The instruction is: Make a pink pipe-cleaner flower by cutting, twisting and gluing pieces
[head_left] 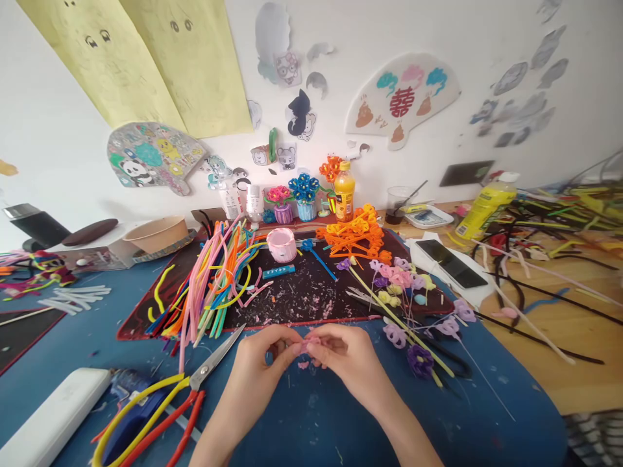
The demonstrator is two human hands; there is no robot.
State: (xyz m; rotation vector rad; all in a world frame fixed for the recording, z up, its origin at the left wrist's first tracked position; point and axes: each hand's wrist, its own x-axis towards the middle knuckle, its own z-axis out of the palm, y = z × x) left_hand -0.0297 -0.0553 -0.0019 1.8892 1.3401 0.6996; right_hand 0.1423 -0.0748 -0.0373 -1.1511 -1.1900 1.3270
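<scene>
Forearms [221, 425], nearest the camera, lead to the left hand [265, 360] and right hand [346, 353], which meet above the blue surface [341, 434]. The fingers [291, 352] of both are pinched narrowly on a small pink fuzzy piece [311, 345], held between the hands and partly hidden. Scissors [198, 378] with yellow and red handles lie beside the left forearm. Beyond, a dark red-edged mat [311, 292] bears a bundle of multicoloured pipe cleaners [197, 279], a pink pot [281, 246] and orange pipe-cleaner shapes [357, 237]; a dark purple flower [420, 361] lies right of the right hand.
</scene>
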